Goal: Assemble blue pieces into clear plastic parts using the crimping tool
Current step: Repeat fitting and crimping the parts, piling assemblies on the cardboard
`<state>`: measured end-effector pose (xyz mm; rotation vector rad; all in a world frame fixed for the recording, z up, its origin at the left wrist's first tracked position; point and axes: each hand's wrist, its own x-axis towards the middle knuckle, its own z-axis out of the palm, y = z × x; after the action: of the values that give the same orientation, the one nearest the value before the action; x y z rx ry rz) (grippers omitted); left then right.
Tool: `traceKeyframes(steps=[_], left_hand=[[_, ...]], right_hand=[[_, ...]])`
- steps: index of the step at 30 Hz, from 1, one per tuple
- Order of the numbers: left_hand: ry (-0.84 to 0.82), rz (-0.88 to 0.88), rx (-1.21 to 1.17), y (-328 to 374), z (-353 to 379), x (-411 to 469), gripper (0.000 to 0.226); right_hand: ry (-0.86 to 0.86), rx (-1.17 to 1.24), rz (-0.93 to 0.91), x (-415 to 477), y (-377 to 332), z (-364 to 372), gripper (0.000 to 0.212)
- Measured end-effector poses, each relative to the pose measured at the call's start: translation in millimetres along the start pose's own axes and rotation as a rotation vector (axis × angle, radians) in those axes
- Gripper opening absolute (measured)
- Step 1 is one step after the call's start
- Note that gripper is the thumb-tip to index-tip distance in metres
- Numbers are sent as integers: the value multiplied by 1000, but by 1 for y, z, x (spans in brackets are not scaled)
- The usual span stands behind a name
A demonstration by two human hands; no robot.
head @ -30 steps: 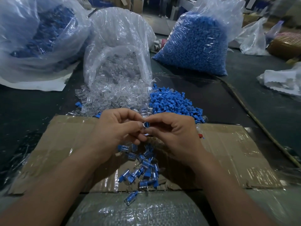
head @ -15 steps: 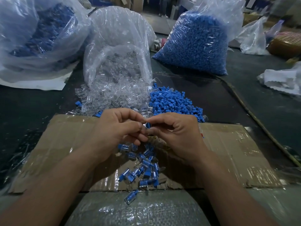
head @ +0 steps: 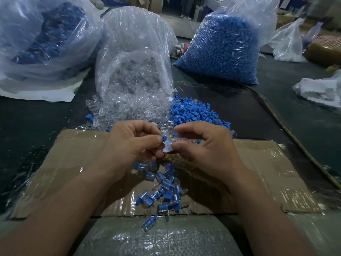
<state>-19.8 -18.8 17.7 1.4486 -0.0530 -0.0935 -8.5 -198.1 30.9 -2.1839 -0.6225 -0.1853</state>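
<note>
My left hand [head: 132, 145] pinches a small blue piece [head: 164, 138] at its thumb tip. My right hand [head: 204, 145] pinches a clear plastic part [head: 168, 145] against it, over the cardboard sheet [head: 267, 163]. A bit of red [head: 165, 154] shows under the fingers; what it belongs to is hidden. Just behind the hands lie a loose pile of clear parts [head: 129, 109] and a pile of blue pieces [head: 193, 111]. Below the hands, several assembled clear-and-blue parts [head: 162, 189] are heaped on the cardboard. No crimping tool shows.
An open bag of clear parts [head: 132, 52] stands behind the piles. A full bag of blue pieces [head: 221, 48] sits at the back right, another large bag [head: 36, 37] at the back left. White plastic bags [head: 321, 89] lie at the right. A woven sack [head: 156, 239] is nearest me.
My hands have drawn slightly apart. The clear part now shows between the fingertips, with the blue piece at my left thumb.
</note>
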Motion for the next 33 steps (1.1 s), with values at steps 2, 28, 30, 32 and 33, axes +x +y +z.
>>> traceKeyframes(steps=[2,28,30,32,33], left_hand=[[25,6,-30,-2,-4,2,6],[129,126,-69,-5,-7,5,14],[149,151,-76,-5,-7,6,12],[164,165,-86,-5,-6,6,9],[171,170,-83,-5,-6,6,8]], right_hand=[[10,-17,131,0,5,-11,25],[-376,-642,287,1,13,-6,14],[-317,-610,274,2,16,-10,11],[-229,-571,253,2,18,-14,11],[-185,-542,253,3,17,-15,13]])
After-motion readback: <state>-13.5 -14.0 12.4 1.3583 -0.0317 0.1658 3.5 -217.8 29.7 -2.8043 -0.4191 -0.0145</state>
